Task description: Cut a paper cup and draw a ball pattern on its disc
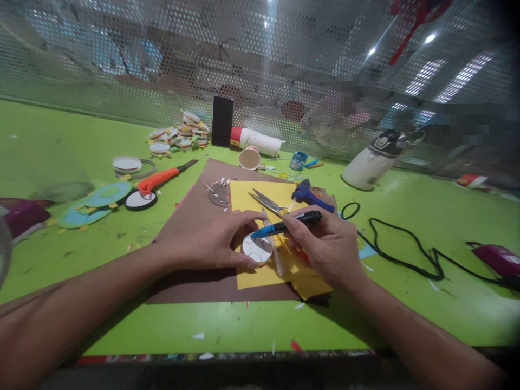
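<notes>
Between thumb and fingers, my left hand [219, 241] steadies a small white disc [257, 250] marked with dark lines like a football. My right hand [329, 246] grips a blue and black marker [286, 224], its tip on or just over the disc's upper edge. Under both lie yellow paper [247, 279] and a brown sheet [182, 287]. A pair of scissors [270, 203] rests open just beyond the disc. Right beside the disc is a clear, narrow stick-like item [278, 260]. The dark blue handled tool [311, 196] lies past my right hand.
An orange-handled knife [160, 179], blue paper rings [108, 194] and a pile of small discs [184, 132] are on the left. A phone [222, 122], paper cups [260, 143] and a paint jar [298, 161] stand behind. To the right are a white bottle [368, 165] and black cord [400, 264].
</notes>
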### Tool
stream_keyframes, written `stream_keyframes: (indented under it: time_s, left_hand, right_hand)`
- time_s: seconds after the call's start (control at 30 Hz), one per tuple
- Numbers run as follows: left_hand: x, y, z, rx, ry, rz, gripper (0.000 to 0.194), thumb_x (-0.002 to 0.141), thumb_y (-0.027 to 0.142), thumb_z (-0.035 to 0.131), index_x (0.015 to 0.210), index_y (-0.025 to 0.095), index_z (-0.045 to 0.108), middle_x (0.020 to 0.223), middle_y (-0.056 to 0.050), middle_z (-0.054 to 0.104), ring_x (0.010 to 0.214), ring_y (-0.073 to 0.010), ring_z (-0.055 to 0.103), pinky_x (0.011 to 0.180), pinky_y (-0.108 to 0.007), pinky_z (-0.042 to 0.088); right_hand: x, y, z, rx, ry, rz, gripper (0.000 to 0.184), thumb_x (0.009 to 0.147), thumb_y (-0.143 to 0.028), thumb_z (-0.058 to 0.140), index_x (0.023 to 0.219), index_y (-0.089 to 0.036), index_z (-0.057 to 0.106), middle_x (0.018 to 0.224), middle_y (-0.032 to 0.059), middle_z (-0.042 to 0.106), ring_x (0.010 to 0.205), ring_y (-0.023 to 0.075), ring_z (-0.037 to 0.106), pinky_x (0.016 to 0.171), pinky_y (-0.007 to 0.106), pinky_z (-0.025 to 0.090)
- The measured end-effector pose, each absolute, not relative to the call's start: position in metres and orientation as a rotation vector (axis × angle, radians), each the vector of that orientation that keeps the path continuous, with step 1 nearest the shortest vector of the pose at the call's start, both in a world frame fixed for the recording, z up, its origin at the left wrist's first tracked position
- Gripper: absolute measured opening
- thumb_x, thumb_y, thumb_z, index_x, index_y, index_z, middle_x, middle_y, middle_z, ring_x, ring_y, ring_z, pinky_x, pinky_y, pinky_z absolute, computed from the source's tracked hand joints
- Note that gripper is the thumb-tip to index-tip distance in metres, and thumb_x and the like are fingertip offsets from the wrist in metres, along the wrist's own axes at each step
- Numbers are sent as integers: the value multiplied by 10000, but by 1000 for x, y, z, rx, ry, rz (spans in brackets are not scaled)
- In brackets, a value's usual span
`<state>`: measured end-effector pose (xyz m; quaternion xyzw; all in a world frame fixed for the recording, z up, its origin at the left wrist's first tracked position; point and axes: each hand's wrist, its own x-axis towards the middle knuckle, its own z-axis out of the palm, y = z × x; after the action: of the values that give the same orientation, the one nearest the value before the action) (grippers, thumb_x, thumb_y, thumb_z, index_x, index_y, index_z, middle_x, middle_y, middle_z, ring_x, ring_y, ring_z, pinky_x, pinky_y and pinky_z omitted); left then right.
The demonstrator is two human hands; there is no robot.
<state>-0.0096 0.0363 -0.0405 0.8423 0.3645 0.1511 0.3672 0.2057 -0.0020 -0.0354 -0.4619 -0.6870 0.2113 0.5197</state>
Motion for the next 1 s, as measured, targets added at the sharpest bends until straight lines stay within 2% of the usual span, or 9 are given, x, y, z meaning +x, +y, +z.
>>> stream_keyframes:
  time_s: [0.17,0.37,0.53,0.6,0.67,0.77,1.0]
  left_hand:
    - [-9,37,-41,2146,913,410,781,770,502,739,1424,222,418,1212,-69,631,960,-242,609,808,-352,505]
    - [-8,36,-42,2140,916,432,766,756,459,754,1408,221,430,1231,-71,636,1008,-257,616,827,-360,509]
    - [-8,37,-42,2096,889,426,731,768,453,749,1390,223,439,1230,-67,644,1059,-269,608,837,-357,505]
    - [-9,37,-42,2097,885,427,726,778,468,738,1394,228,438,1172,-56,659,1009,-256,619,818,-351,507]
    - [-9,36,-41,2120,900,425,735,773,457,742,1401,225,438,1132,-50,664,967,-245,622,805,-347,507]
    - [-9,36,-41,2155,919,433,744,758,432,756,1402,226,445,1208,-60,640,1009,-249,610,844,-349,500]
    - [-10,36,-42,2166,943,415,763,766,492,742,1416,246,427,1239,-64,623,961,-241,612,804,-342,503]
  right_hand:
    - [204,-3,-34,-1119,-1654,497,200,850,-347,697,778,-167,650,527,-46,568,428,81,477,398,207,382]
    - [205,-5,-31,-1112,-1768,354,176,876,-313,676,801,-156,654,571,-42,585,467,76,492,459,208,405]
    - [203,-8,-28,-1085,-1871,237,115,878,-264,663,829,-161,654,667,-14,652,566,95,580,561,217,471]
    - [204,-9,-28,-1079,-1828,224,107,876,-262,661,824,-170,650,683,-6,660,578,107,599,573,231,491]
    - [205,-10,-30,-1082,-1722,238,116,885,-285,655,831,-182,649,697,0,660,570,117,609,551,242,503]
    - [207,-9,-34,-1109,-1608,249,131,896,-321,649,851,-198,654,720,10,666,550,124,611,501,244,503]
    - [205,-6,-35,-1109,-1679,294,158,888,-298,650,782,-184,628,586,-36,573,458,84,515,441,211,430]
